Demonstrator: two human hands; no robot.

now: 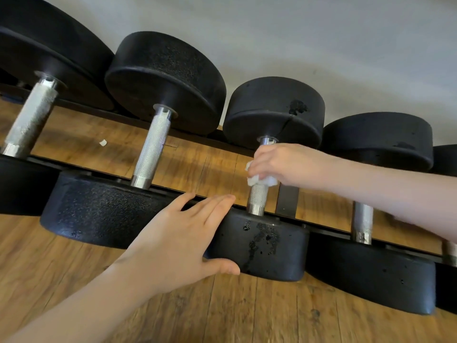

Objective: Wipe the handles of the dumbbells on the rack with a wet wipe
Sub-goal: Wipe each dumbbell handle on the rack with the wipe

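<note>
Your right hand (277,162) reaches in from the right, grip curled around the wipe (262,179) on the upper part of the third dumbbell's handle (257,198). The wipe bunches out just below your fingers, knurled steel bare beneath it. Your left hand (180,233) lies open, fingers straight, on that dumbbell's near head (267,246), thumb underneath. No readable writing anywhere.

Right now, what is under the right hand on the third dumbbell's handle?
Under the right hand a crumpled white wet wipe shows, wrapped on the knurled chrome handle. The handle's upper part is covered by hand and wipe.
</note>
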